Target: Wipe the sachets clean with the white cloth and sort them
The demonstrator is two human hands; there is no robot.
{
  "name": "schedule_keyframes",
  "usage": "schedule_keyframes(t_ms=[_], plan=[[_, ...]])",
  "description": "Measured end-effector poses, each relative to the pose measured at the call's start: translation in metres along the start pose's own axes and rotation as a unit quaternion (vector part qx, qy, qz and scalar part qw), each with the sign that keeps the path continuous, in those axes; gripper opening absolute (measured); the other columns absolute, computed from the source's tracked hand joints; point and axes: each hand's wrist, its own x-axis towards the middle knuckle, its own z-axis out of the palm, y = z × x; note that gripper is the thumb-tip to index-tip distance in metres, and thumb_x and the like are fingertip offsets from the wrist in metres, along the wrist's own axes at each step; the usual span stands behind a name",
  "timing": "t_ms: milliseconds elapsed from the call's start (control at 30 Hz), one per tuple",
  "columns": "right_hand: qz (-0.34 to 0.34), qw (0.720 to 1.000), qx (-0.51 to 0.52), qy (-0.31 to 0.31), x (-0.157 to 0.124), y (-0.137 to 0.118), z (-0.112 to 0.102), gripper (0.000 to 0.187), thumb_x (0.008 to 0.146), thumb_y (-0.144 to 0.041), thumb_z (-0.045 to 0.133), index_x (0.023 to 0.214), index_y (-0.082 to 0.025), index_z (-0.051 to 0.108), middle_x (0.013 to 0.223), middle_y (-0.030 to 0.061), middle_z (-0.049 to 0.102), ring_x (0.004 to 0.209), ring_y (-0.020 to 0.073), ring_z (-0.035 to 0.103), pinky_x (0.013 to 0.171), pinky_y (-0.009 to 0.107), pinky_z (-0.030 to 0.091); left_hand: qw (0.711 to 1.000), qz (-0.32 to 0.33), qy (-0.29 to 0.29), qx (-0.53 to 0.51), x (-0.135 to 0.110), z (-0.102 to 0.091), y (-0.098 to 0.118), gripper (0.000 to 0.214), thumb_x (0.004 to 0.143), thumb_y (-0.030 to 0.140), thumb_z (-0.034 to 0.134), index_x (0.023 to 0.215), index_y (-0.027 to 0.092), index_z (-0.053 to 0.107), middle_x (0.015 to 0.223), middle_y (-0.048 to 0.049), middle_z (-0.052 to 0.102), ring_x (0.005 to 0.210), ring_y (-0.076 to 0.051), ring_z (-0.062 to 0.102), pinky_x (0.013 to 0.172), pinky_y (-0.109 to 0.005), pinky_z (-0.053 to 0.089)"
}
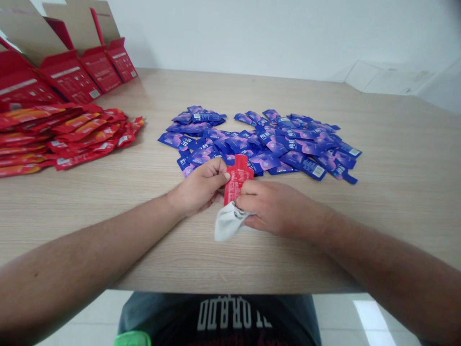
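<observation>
Left grip [200, 187] nearly closed, thumb and fingertips pinching the left edge of a red sachet [236, 180]. Sachet stands roughly upright between the hands, narrow neck end pointing away from the person, printed back panel showing. Right grip [277, 209] closed across its lower half, with a white cloth [229, 222] bunched under the fingers and poking out toward the person. Can't tell if the cloth touches the counter [396, 202].

Both hands sit centre counter, nearer the front edge. Blue-purple sachets [259, 144] lie in a loose overlapping spread just beyond them, the closest ones almost touching the left hand. Red-orange sachets [61, 137] form an overlapping stack at the left edge, well apart from the hands. Open red cartons [68, 72], tan flaps raised, stand in a row at the back-left corner behind that stack. White wall [252, 33] runs behind the back edge. Dark T-shirt [219, 317] with printed lettering shows below the front edge.
</observation>
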Motion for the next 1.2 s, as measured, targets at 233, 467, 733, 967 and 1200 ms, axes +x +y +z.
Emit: schedule_keyframes(t_ms=[233,467,733,967,1200], plan=[[0.079,0.977,-0.002,0.198,-0.001,0.046,-0.003,0.019,0.097,-0.035,0.065,0.097,-0.016,0.062,0.098,0.0069,0.060,0.092,0.0224,0.057,0.080,0.033,0.044,0.997,-0.018,-0.055,0.041,-0.006,-0.001,-0.003,0.029,0.085,0.031,0.077,0.087,0.019,0.050,0.068,0.0048,0.059,0.053,-0.007,0.055,0.048,-0.017,0.043],[0.072,0.983,-0.013,0.166,-0.003,0.033,-0.003,0.015,0.097,-0.031,0.064,0.099,-0.016,0.064,0.103,0.0080,0.060,0.093,0.0219,0.058,0.078,0.032,0.044,0.999,-0.031,0.002,-0.006,-0.004,0.003,0.002,0.033,0.079,0.027,0.081,0.084,0.020,0.049,0.063,0.0061,0.057,0.047,-0.007,0.052,0.042,-0.015,0.039],[-0.005,0.993,-0.007,0.115,0.001,0.014,0.006,0.017,0.099,-0.033,0.062,0.104,-0.017,0.066,0.106,0.0073,0.063,0.090,0.0199,0.058,0.075,0.031,0.044,0.999,-0.046,-0.008,0.004,-0.005,0.000,0.002,0.036,0.077,0.029,0.083,0.084,0.019,0.049,0.063,0.0059,0.058,0.048,-0.007,0.055,0.044,-0.015,0.044],[0.158,0.943,-0.065,0.284,-0.004,0.070,-0.003,0.023,0.098,-0.040,0.061,0.096,-0.017,0.061,0.101,0.0109,0.062,0.097,0.0270,0.057,0.081,0.036,0.044,0.997,-0.022,-0.025,0.072,-0.027,-0.016,0.022,0.036,0.084,0.038,0.078,0.084,0.019,0.046,0.069,0.0042,0.061,0.054,-0.007,0.056,0.049,-0.016,0.043],[0.125,0.955,-0.095,0.253,-0.006,0.072,0.009,0.023,0.099,-0.042,0.056,0.092,-0.021,0.055,0.097,0.0101,0.059,0.094,0.0281,0.058,0.081,0.038,0.044,0.945,0.144,0.140,0.257,-0.092,-0.090,0.082,0.029,0.090,0.040,0.068,0.088,0.021,0.046,0.075,0.0026,0.059,0.060,-0.012,0.058,0.057,-0.024,0.052]])
